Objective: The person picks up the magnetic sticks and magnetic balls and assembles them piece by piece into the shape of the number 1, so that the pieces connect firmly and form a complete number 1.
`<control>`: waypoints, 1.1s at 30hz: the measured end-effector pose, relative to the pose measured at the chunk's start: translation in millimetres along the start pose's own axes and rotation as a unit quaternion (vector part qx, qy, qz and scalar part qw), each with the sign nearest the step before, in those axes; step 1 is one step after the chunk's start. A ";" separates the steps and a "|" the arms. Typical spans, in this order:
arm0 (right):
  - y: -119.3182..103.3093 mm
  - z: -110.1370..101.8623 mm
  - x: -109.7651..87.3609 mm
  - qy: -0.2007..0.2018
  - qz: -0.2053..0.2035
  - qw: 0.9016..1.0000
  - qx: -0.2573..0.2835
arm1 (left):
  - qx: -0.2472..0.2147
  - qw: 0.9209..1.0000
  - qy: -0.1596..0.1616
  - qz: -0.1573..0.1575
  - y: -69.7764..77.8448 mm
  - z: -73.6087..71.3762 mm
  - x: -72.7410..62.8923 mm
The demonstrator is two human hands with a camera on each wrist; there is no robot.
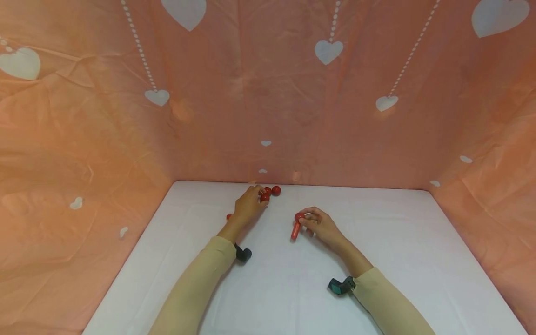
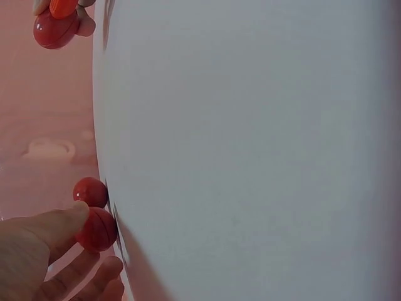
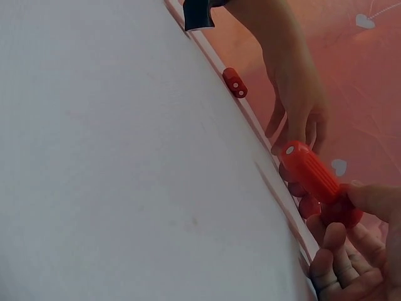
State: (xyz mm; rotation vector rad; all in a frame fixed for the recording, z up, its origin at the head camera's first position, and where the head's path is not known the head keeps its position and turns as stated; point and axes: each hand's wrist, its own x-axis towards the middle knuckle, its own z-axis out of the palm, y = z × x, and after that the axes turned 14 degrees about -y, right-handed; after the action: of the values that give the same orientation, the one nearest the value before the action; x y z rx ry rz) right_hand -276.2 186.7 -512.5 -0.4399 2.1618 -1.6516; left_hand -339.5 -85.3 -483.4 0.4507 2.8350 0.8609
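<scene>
My right hand [image 1: 321,227] pinches a red ball [image 1: 298,217] between thumb and fingers, above the white table. A red rod [image 1: 295,231] sticks out from that ball towards me; in the right wrist view the ribbed rod [image 3: 310,170] has a pale round spot on its free end. Farther back and to the left, my left hand [image 1: 248,204] grips another red ball [image 1: 265,197] at the table surface. Its thumb lies on the ball [image 2: 98,230] in the left wrist view. Two more red balls are close by, one partly hidden by the fingers and one [image 1: 276,190] at their right.
Red rods [image 3: 235,83] lie on the table beyond the left wrist, mostly hidden by the left arm in the head view. The white table [image 1: 356,242] meets a peach curtain [image 1: 284,116] with hearts at its back and sides. Each wrist carries a dark camera mount [image 1: 341,285].
</scene>
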 end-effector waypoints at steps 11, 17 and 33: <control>0.9 1.5 1.1 -0.002 -0.006 1.000 0.005 | -0.027 1.000 -0.004 -0.012 -4.0 2.9 1.5; -0.1 1.8 -0.4 -0.001 0.001 1.000 0.006 | 0.001 1.000 0.000 -0.005 -7.2 1.3 2.6; 0.3 -1.2 -1.0 -0.001 0.008 1.000 0.009 | -0.033 0.999 -0.011 -0.001 7.5 0.3 -15.8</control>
State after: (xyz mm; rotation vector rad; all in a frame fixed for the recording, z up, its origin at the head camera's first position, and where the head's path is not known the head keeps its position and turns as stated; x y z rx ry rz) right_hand -276.0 188.3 -512.4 -0.4172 2.1428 -1.6601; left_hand -322.7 -84.3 -478.6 0.4456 2.7777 0.9408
